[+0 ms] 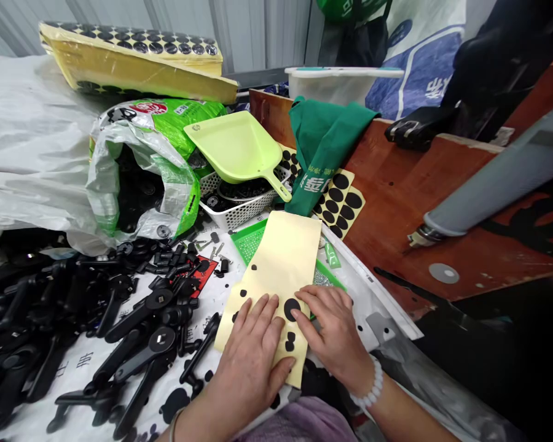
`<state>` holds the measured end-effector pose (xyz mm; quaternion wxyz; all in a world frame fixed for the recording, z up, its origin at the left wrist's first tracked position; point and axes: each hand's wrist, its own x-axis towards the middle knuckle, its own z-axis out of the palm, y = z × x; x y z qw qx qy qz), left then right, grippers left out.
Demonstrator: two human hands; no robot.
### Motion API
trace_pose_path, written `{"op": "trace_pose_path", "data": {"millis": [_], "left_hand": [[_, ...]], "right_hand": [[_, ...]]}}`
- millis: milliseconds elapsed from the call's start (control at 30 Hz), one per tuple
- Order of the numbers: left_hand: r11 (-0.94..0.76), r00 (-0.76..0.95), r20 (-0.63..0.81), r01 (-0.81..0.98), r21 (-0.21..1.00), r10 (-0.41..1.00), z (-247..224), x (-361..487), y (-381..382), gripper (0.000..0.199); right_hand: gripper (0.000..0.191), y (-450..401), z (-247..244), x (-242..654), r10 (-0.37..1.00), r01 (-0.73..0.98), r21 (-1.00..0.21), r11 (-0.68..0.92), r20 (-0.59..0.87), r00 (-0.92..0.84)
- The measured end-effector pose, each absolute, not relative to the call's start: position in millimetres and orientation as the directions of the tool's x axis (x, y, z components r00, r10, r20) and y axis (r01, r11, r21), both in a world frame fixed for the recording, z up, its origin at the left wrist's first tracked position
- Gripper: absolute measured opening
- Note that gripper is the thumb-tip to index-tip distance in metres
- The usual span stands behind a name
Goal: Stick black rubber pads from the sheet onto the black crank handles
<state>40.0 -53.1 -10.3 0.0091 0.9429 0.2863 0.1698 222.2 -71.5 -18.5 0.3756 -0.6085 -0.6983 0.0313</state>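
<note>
Two overlapping cream paper sheets (288,252) lie over a green tray (251,241) on the worktop. Small black pieces are scattered on the lower part, beside a larger black round pad (292,309). My left hand (253,347) rests flat on the paper's lower left, its fingers stretched out and nothing in it. My right hand (334,331) is at the right edge of the paper, its thumb and index finger at the rim of the round pad. The two fingertips stand slightly apart on either side of the pad's right edge.
Black plastic parts (156,337) cover the left of the table. Behind the paper are a white basket (244,212), a light green dustpan (239,147), an open plastic bag (141,178) and a green cloth bag (320,141). A grey power tool (493,172) hangs at right.
</note>
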Motion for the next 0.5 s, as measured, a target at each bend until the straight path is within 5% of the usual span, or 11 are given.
{"op": "trace_pose_path", "data": {"millis": [200,500], "left_hand": [[-0.817,0.787,0.251,0.575,0.031,0.564,-24,45,-50,0.059],[-0.791,0.760,0.266,0.612,0.014,0.592,-25,37,-61,0.060]], "right_hand": [[0.020,-71,-18,225,0.920,0.861,-0.467,0.202,0.393,-0.003],[0.018,-71,-8,219,0.909,0.859,-0.430,0.277,0.408,-0.089]]}}
